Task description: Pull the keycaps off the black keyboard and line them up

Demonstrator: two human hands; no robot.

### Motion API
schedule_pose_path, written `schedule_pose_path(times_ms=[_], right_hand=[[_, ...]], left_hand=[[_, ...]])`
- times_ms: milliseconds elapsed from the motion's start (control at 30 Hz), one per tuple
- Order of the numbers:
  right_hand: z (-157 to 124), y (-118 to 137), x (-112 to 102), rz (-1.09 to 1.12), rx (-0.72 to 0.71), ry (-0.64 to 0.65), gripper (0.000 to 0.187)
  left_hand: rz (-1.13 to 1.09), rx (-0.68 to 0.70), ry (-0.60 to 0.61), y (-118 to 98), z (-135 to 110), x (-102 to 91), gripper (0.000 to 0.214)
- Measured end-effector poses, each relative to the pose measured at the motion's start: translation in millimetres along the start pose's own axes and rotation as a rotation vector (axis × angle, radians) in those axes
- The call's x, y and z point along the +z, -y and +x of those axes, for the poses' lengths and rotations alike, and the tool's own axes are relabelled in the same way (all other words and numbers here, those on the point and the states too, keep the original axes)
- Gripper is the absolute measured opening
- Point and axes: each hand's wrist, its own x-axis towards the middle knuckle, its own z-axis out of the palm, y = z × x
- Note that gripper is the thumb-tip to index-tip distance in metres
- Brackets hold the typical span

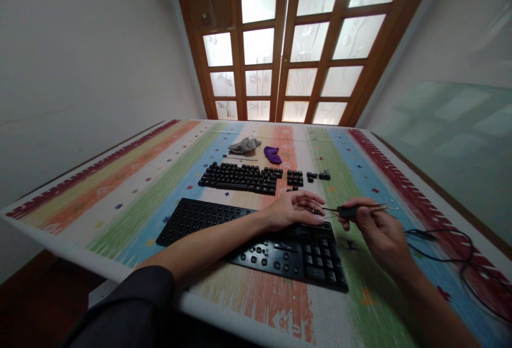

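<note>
My right hand point(374, 225) grips the dark handle of a keycap puller point(349, 211), its thin wires pointing left and metal prongs sticking out to the right. My left hand point(298, 209) is curled at the ends of those wires, with a small black keycap point(318, 212) between thumb and fingers, partly hidden. Beneath my left hand and forearm lies a black keyboard point(280, 255), slanted on the table. Most of its left and middle part is bare of caps, while the number pad on the right still carries them.
Loose keycaps point(240, 177) lie in keyboard order behind the keyboard, with smaller groups point(295, 177) to their right. Farther back are a grey cloth point(245, 146), a purple cloth point(272, 154) and a thin rod point(242, 158). A black cable point(444, 258) coils at right on the striped tablecloth point(132, 199).
</note>
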Motion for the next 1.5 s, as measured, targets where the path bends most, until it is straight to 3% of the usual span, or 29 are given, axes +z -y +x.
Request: schedule_pose_path(times_ms=[333,533,733,1033,1333,1500], right_hand=[[2.0,2.9,-0.7,0.025,-0.04,-0.046,0.035],[0.8,3.6,-2.2,-0.113,-0.087,-0.025,0.034],[1.4,5.5,0.4,-0.12,-0.084,-0.017,0.036],[3.5,-0.3,3.2,0.129,0.047,-0.075,0.035],[4.1,2.2,7.4,-0.001,0.005,-0.107,0.035],[2.8,2.7,8.6,-0.036,-0.021,-0.084,0.033]], left_hand=[[-0.237,0.023,-0.021,1.4,11.7,8.0,0.051],[-0.24,0.063,-0.04,5.2,18.3,7.4,0.049],[-0.11,0.096,-0.082,8.0,23.5,1.5,0.051],[-0.121,0.036,0.021,0.0,18.0,3.4,0.053],[0.185,0.095,-0.087,-5.4,19.8,2.2,0.051],[0.349,0.14,-0.034,-9.4,19.4,0.5,0.05]])
